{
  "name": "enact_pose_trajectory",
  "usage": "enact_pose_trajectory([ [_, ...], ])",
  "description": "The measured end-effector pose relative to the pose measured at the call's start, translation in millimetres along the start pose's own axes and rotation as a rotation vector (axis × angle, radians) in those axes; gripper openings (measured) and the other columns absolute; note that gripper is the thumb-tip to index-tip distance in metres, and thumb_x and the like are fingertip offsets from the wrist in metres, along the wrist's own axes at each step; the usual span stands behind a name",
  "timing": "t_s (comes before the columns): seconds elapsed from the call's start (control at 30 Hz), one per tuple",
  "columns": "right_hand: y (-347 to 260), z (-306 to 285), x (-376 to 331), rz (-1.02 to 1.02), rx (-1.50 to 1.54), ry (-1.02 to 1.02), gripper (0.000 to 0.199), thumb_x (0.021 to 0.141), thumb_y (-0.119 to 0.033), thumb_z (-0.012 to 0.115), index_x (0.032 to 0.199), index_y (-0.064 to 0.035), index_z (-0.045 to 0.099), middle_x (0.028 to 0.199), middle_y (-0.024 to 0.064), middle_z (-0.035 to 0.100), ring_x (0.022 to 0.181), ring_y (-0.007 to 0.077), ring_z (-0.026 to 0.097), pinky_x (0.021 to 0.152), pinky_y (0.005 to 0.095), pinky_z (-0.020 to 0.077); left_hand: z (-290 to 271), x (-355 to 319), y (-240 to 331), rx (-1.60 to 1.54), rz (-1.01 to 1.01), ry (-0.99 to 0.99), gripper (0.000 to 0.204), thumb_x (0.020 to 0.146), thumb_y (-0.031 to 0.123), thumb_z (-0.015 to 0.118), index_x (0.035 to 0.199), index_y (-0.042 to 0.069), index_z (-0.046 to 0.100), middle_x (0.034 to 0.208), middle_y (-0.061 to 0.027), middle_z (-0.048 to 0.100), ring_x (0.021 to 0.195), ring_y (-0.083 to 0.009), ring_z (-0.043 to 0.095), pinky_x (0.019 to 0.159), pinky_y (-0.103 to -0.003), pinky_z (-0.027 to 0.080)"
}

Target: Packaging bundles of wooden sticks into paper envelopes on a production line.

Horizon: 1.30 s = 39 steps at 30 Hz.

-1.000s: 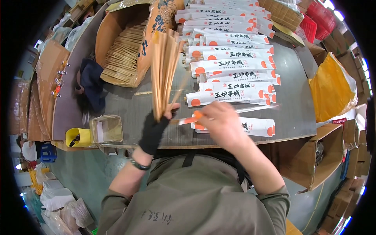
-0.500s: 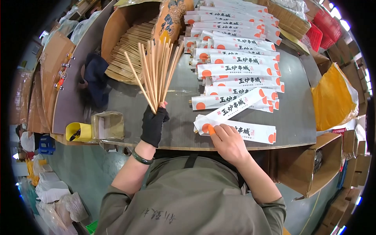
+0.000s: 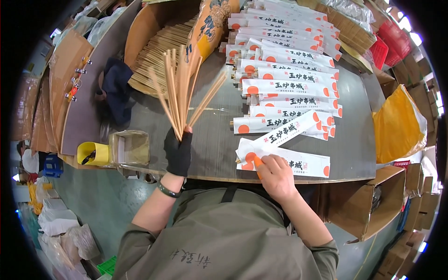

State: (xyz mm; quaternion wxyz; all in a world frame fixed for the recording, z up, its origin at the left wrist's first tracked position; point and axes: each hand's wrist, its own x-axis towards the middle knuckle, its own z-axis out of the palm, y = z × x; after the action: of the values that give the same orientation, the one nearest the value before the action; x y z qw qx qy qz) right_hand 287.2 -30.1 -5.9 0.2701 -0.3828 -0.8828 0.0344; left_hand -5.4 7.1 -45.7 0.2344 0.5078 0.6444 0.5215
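My left hand (image 3: 178, 151), in a black fingerless glove, is closed around the lower ends of a bunch of wooden chopsticks (image 3: 179, 91). Their upper ends fan out, and a few lean apart to the right. My right hand (image 3: 277, 177) has its fingers curled over the left part of the nearest white paper sleeve (image 3: 313, 166), by the table's front edge. An orange finger cover (image 3: 258, 167) shows on one of its digits; the fingertips' underside is hidden. Another sleeve (image 3: 291, 131) lies slanted just beyond. Farther back, many printed sleeves (image 3: 294, 88) lie in overlapping rows.
Loose chopsticks fill an open cardboard container (image 3: 156, 58) at the far left. A yellow cup (image 3: 93, 154) and a small clear-sided box (image 3: 131, 148) sit at the left edge. A brown carton (image 3: 368, 203) stands below the table's right edge, near a yellow sack (image 3: 399, 126).
The chopsticks have spread, with a few now leaning farther right. My left hand has shifted slightly left. My right hand stays at the front sleeve, its orange-covered digit showing more.
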Motion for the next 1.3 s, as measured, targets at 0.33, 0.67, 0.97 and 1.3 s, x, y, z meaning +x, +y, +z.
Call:
enact_pose_trajectory([
  [0.33,-1,-4,3,0.054,-0.018,-0.078,0.032,0.071,-0.005,0.069,0.102,-0.0023,0.064,0.105,0.0106,0.058,0.097,0.0277,0.058,0.077,0.0383,0.0515,-9,-2,27,0.229,0.098,-0.094,0.025,0.085,0.022,0.073,0.096,0.001,0.068,0.077,-0.0124,0.067,0.066,-0.0210,0.062,0.063,-0.033,0.049],
  [0.67,5,-16,14,0.163,0.182,-0.021,0.019,0.072,-0.004,0.074,0.088,-0.0015,0.064,0.085,0.0085,0.059,0.078,0.0259,0.061,0.064,0.0361,0.0503,-33,-15,39,-0.119,-0.334,-0.282,0.019,0.083,0.017,0.074,0.093,0.001,0.071,0.074,-0.0008,0.066,0.068,-0.0074,0.058,0.063,-0.025,0.046],
  [0.97,20,-38,41,0.659,0.626,0.068,0.015,0.078,-0.008,0.079,0.083,0.0010,0.067,0.076,0.0043,0.057,0.064,0.0115,0.051,0.058,0.0262,0.0423,-60,-6,49,0.057,-0.218,-0.555,0.027,0.079,0.021,0.076,0.090,-0.002,0.069,0.072,-0.0053,0.066,0.066,-0.0104,0.057,0.062,-0.028,0.046],
  [1.3,5,-28,48,0.046,0.231,0.072,0.022,0.071,-0.013,0.078,0.089,-0.0054,0.069,0.080,0.0052,0.062,0.076,0.0235,0.060,0.062,0.0339,0.0487,-45,12,61,-0.046,-0.108,-0.661,0.035,0.089,0.030,0.067,0.105,-0.001,0.066,0.095,-0.0070,0.069,0.085,-0.0137,0.062,0.077,-0.031,0.050],
])
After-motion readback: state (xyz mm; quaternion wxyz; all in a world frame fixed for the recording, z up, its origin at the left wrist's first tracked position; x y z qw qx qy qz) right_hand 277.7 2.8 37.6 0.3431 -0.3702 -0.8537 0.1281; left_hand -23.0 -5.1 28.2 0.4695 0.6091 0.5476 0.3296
